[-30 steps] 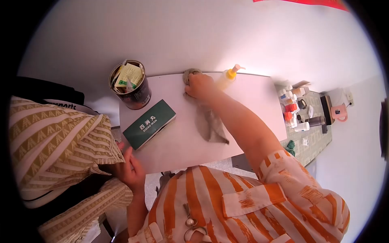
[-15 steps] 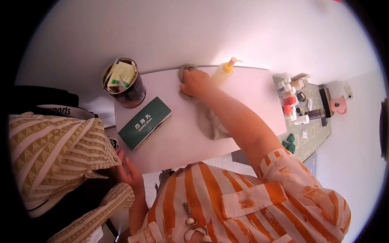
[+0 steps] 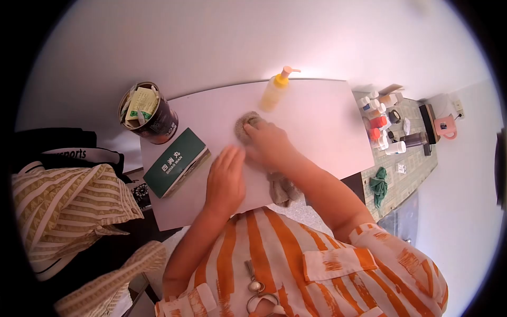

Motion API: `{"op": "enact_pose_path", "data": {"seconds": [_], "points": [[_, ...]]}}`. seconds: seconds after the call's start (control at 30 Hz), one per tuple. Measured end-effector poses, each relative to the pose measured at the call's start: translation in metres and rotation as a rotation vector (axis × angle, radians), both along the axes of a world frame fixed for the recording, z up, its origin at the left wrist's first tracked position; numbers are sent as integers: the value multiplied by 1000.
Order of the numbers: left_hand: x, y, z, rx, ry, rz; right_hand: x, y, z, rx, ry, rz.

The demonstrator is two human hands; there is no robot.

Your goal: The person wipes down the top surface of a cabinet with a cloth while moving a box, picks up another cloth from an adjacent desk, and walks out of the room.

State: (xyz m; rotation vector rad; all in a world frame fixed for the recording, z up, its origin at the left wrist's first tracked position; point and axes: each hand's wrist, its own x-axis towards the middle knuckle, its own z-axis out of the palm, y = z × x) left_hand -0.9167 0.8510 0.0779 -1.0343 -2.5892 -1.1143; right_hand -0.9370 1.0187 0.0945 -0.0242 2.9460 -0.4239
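Observation:
My right hand (image 3: 268, 143) is closed on a grey-beige cloth (image 3: 244, 127) over the white tabletop (image 3: 322, 127). One part of the cloth bunches ahead of my fingers; the rest trails under my wrist and droops at the near table edge. My left hand (image 3: 226, 179) is over the table just left of the cloth, its fingers stretched out with nothing in them. A green box (image 3: 177, 162) with white lettering lies to its left. Beyond my right hand stands a pump bottle (image 3: 274, 92) with a yellow collar and pink nozzle.
A dark round tin (image 3: 158, 127) filled with packets stands at the table's left back corner. On the right, a counter (image 3: 409, 171) bears several small bottles, a green cloth (image 3: 378, 185) and a pink mug (image 3: 445, 127). Striped fabric (image 3: 79, 195) hangs at left.
My right hand has drawn the cloth from the table's back edge toward me. My left hand has come up from below the table's front edge to over the tabletop.

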Motion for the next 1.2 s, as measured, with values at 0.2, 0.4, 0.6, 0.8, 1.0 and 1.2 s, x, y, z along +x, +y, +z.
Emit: {"op": "enact_pose_path", "data": {"seconds": [0.2, 0.4, 0.6, 0.8, 1.0, 1.2], "points": [[-61, 50, -28, -327, 51, 119, 61, 35, -7, -48, 60, 14], [-95, 85, -41, -403, 73, 141, 68, 63, -3, -101, 69, -79], [-93, 83, -38, -456, 110, 87, 60, 60, -8, -62, 141, -70], [-78, 76, -39, -449, 127, 152, 61, 57, -6, -72, 115, -84], [-61, 64, -36, -419, 94, 180, 52, 43, -10, 103, 444, 93], [15, 2, -20, -361, -21, 136, 38, 23, -9, -143, 328, 183]]}}
